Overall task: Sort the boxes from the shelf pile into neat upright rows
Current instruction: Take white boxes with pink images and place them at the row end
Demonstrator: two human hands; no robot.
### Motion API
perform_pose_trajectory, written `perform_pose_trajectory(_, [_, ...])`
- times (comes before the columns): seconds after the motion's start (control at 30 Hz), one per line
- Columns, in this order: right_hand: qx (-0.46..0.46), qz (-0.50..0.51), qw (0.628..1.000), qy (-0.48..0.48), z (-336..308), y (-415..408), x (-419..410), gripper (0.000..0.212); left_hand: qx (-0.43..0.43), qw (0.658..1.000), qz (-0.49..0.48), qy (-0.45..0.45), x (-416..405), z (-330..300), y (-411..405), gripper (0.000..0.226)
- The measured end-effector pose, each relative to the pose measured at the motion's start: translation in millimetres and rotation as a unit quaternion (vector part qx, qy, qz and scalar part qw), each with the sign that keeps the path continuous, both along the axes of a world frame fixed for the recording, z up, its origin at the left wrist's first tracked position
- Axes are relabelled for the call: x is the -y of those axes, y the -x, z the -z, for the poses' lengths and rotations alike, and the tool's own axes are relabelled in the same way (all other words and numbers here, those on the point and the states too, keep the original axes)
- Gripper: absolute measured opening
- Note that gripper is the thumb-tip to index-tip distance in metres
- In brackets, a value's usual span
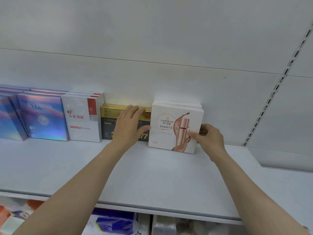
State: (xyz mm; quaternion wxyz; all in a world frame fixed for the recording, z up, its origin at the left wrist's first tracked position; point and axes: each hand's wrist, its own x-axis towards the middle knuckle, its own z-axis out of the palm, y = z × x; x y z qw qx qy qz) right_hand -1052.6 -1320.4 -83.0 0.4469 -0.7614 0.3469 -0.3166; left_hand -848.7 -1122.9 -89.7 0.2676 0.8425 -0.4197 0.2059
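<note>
On the white shelf (152,175) the boxes stand upright in rows against the back wall. At the far left there are the iridescent blue boxes (42,116), then the white boxes with red mark (83,117), then the black and gold boxes (110,122), and at the right the white boxes with a rose-gold bottle picture (171,126).

The left hand (130,126) lies flat and open on the front of the black and gold boxes, fingers stretched over the top edge, thumb pointing to the right and touching the white box beside. It grips nothing.

The right hand (208,134) is at the right lower side of the rose-gold boxes. The thumb presses on the front face and the fingers curl around the right edge, so it holds the front box lightly.

On the lower shelf, near the person, some packaged goods (115,224) are visible.
</note>
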Motion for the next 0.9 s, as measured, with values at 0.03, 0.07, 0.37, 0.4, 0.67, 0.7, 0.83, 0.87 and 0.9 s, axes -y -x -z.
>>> perform_pose_trajectory(0.03, [-0.006,0.003,1.000,0.013,1.2,-1.0,-1.3,0.031,0.003,1.000,-0.001,0.003,0.5,1.6,-0.7,0.069])
perform_pose_trajectory(0.07, [-0.015,0.008,1.000,0.027,1.8,-2.0,-1.8,0.032,0.006,1.000,-0.005,0.005,1.4,3.1,-0.4,0.071])
perform_pose_trajectory(0.37, [-0.072,-0.006,0.996,0.060,-2.0,-14.0,-1.8,0.053,-0.002,0.999,-0.030,0.028,7.1,4.9,5.9,0.078])
perform_pose_trajectory(0.4, [-0.079,-0.005,0.995,0.068,-2.0,-14.7,-1.0,0.049,0.000,0.999,-0.033,0.028,7.8,5.2,6.1,0.079])
perform_pose_trajectory(0.67, [-0.076,0.014,0.994,0.080,-1.6,-17.1,-0.3,0.037,0.010,0.998,-0.048,0.030,12.9,10.5,5.2,0.079])
perform_pose_trajectory(0.7, [-0.077,0.015,0.994,0.076,-1.6,-17.3,-0.5,0.038,0.012,0.998,-0.048,0.030,12.8,10.6,5.3,0.079])
perform_pose_trajectory(0.83, [-0.087,0.012,0.994,0.065,-3.8,-18.5,-1.4,0.043,0.012,0.999,-0.047,0.022,10.7,7.7,5.8,0.079])
perform_pose_trajectory(0.87, [-0.090,0.014,0.994,0.063,-4.2,-19.3,-1.3,0.045,0.008,0.999,-0.048,0.013,9.8,5.9,6.4,0.080])
perform_pose_trajectory(0.9, [-0.094,0.015,0.994,0.060,-4.4,-19.9,-1.2,0.046,0.003,0.999,-0.048,0.003,8.8,3.8,7.1,0.081])
